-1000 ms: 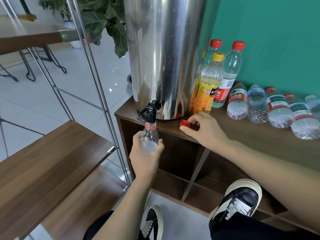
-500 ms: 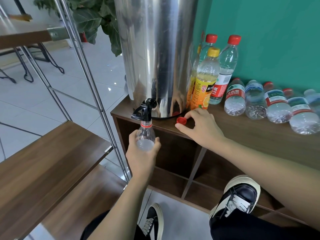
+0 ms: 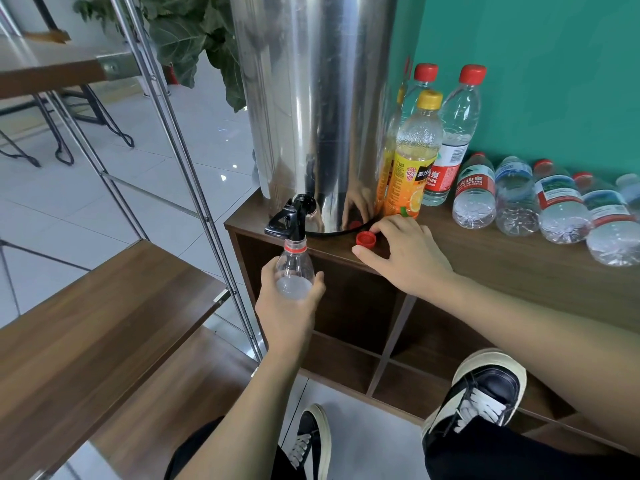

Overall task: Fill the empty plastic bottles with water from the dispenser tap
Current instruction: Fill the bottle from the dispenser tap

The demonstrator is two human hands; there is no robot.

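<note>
At frame centre, the left hand [image 3: 287,306] gripped the bottle [image 3: 294,271] under the tap [image 3: 289,220] for filling; the right hand [image 3: 403,258], fingers loose, touched the cap [image 3: 366,239], ready for recapping.

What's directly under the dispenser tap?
The open neck of a clear plastic bottle sits under the black tap, gripped by the left hand. The hand covers the bottle's lower body.

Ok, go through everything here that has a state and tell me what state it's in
Bottle: uncapped, upright under the tap, held by left hand.
Red cap: off, on the cabinet top, right hand fingers touching it.
Tap: flow not discernible.
Yellow-capped bottle: capped, upright.
Lying bottles: on their sides.
</note>
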